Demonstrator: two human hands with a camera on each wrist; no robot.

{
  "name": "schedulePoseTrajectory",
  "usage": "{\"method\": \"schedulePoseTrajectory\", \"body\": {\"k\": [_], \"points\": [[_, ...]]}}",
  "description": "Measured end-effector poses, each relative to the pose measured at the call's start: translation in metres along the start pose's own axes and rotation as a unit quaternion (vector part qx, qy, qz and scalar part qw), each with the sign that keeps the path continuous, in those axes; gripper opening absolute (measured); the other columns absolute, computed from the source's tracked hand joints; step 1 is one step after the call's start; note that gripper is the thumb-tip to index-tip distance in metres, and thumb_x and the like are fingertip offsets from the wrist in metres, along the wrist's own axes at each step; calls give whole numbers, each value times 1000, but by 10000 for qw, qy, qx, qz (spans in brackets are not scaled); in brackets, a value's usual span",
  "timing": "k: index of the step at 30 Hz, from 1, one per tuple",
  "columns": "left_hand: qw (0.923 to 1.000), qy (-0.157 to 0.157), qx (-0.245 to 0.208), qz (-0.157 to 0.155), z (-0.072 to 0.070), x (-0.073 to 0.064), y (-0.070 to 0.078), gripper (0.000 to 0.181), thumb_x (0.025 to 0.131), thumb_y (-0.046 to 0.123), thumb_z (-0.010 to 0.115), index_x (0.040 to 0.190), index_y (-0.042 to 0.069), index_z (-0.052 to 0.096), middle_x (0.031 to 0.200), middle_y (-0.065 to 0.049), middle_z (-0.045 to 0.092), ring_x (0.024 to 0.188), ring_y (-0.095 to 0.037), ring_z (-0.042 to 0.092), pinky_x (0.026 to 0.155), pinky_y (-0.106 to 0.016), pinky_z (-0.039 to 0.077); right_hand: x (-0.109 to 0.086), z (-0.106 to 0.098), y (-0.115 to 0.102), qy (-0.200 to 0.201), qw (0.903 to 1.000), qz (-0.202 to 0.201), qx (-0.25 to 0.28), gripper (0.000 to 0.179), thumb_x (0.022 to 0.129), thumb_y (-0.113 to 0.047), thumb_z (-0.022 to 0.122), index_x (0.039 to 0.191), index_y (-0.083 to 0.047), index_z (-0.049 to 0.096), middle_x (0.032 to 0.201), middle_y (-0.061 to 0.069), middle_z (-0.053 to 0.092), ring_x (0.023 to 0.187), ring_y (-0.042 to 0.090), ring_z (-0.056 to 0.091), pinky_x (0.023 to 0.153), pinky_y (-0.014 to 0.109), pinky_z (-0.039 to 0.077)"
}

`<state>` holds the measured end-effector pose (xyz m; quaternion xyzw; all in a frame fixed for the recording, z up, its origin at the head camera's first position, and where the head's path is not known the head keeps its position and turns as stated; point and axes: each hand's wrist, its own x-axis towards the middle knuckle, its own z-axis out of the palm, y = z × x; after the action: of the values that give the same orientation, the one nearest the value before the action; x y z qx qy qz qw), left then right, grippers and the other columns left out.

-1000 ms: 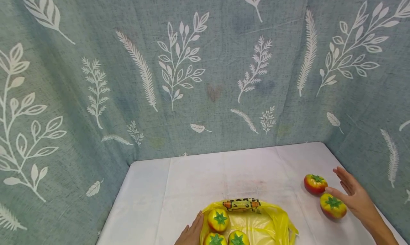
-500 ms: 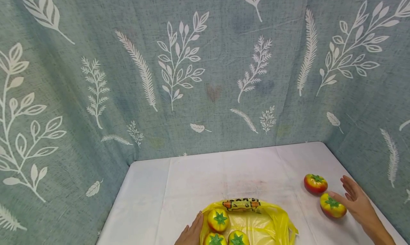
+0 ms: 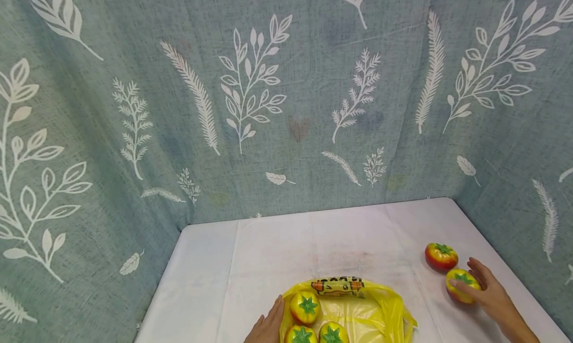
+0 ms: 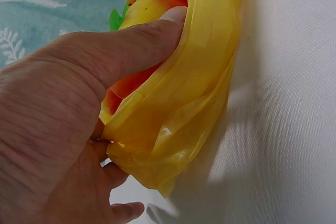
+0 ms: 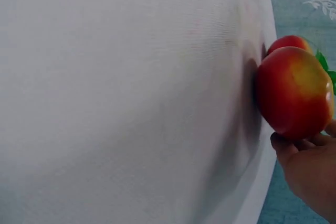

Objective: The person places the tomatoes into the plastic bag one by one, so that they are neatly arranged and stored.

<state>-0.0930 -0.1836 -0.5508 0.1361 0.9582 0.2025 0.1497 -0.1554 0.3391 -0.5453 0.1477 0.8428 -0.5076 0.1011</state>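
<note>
Far right in the head view, my right hand (image 3: 494, 295) grips a yellow-red toy tomato (image 3: 454, 275), the thumb across its near side and the fingers behind. In the right wrist view the fingertips touch the lower side of this tomato (image 5: 294, 93). Just behind it, a second tomato (image 3: 440, 257) lies on the table. At the bottom centre is an opened yellow plastic bag (image 3: 358, 320) with several tomatoes (image 3: 305, 307) inside. My left hand (image 3: 267, 325) holds the bag's left edge; in the left wrist view its thumb lies inside the rim (image 4: 210, 40), fingers outside.
A white cloth covers the table (image 3: 268, 253). Grey-green curtains with white leaf prints (image 3: 286, 109) stand along the back and both sides. The bag's loose handle (image 3: 407, 320) spreads to the right.
My right hand has come left and down onto the nearer loose tomato and taken hold of it; the tomato has shifted slightly left. The left hand and bag have stayed in place.
</note>
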Motion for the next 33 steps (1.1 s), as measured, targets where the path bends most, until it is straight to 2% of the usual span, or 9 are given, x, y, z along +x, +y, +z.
{"method": "schedulePoseTrajectory", "body": {"k": [6, 12, 17, 28, 33], "points": [[10000, 9, 18, 28, 0, -1, 0, 114, 68, 80, 49, 146, 1, 19, 151, -13, 20, 132, -30, 30, 99, -59, 28, 0, 7, 8, -22, 9984, 337, -457, 120, 75, -62, 64, 143, 3, -10, 141, 36, 5, 119, 52, 19, 97, 66, 21], [10000, -56, -5, -70, 0, 0, 0, 116, 67, 81, 49, 146, 2, 18, 151, -13, 20, 133, -29, 29, 100, -59, 28, -2, 13, 13, 38, 9965, 335, -763, 118, 73, -64, 64, 142, 9, 3, 132, 39, 17, 110, 50, 29, 96, 64, 26], [9997, -158, -75, -158, 0, 1, -1, 118, 65, 82, 49, 147, 3, 17, 152, -12, 19, 133, -29, 28, 100, -59, 26, -4, 19, 11, 5, 9967, 351, -737, 121, 69, -67, 65, 142, 9, 6, 134, 37, 19, 110, 50, 31, 95, 62, 29], [9999, -58, -19, 79, 1, 2, -4, 117, 68, 80, 50, 146, 1, 16, 151, -15, 19, 132, -32, 30, 98, -61, 28, -7, 27, -3, 15, 9964, 334, -782, 124, 65, -71, 65, 143, 8, 9, 135, 36, 20, 110, 49, 33, 92, 60, 33], [9999, -46, -7, 130, 2, 3, -5, 117, 68, 80, 50, 146, 0, 15, 151, -17, 18, 132, -33, 30, 98, -61, 28, -9, 28, -9, -7, 9963, 259, -817, 124, 66, -71, 64, 143, 8, 9, 135, 36, 21, 111, 49, 34, 92, 60, 34]]}}
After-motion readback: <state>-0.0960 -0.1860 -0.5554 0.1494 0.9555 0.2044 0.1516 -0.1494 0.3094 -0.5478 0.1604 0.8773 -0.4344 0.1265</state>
